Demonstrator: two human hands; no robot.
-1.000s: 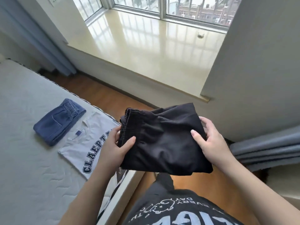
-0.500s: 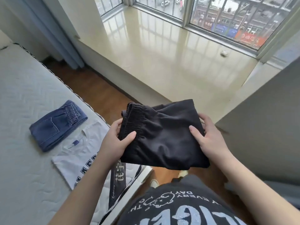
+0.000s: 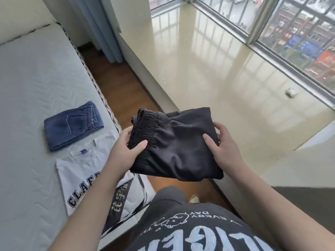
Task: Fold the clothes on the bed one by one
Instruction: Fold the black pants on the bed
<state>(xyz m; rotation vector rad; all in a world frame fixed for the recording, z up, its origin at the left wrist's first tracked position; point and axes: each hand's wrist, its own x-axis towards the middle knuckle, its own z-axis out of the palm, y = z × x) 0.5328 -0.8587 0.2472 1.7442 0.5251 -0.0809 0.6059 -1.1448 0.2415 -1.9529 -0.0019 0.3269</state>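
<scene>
Both hands are holding folded black shorts (image 3: 176, 144) in the air above the floor strip, beside the bed (image 3: 27, 91). Left hand (image 3: 125, 151) is gripping the elastic waistband end, thumb on top; right hand (image 3: 224, 149) is gripping the opposite edge. Folded blue shorts (image 3: 72, 125) and a white lettered T-shirt (image 3: 81, 174) are lying on the mattress near its edge, just touching.

Jeans (image 3: 73, 125) behind T-shirt (image 3: 85, 176) — on bed (image 3: 27, 87)
</scene>
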